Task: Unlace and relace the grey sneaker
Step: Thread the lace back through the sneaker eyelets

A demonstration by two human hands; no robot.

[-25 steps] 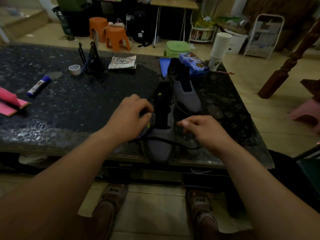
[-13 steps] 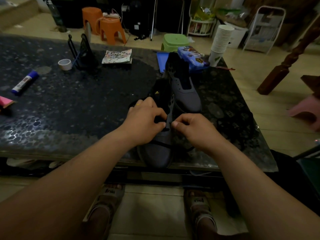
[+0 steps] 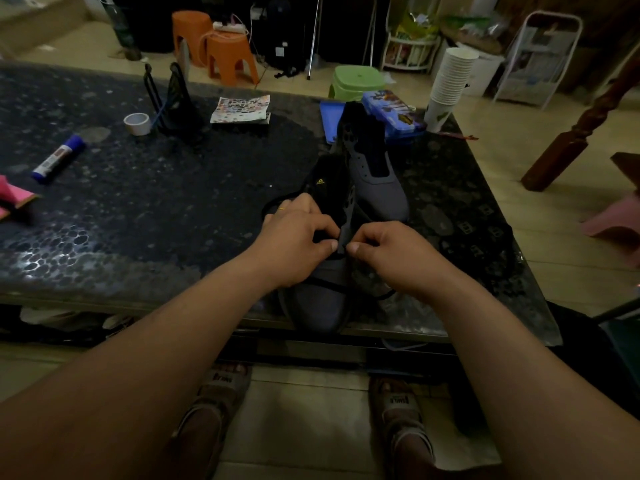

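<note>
Head view: sneaker (image 3: 318, 303) pinched from both sides

The left hand (image 3: 294, 247) pinched the sneaker's eyelet strip (image 3: 346, 226) with curled fingers (image 3: 327, 244); the right hand (image 3: 391, 251) pinched it opposite. The sneaker stood at the bench's (image 3: 156, 209) near edge, lace (image 3: 332, 285) across its toe.

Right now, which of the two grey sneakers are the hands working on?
The nearer sneaker, at the table's front edge: the left hand and right hand both pinch its eyelet strip. The farther sneaker stands behind it, untouched.
</note>
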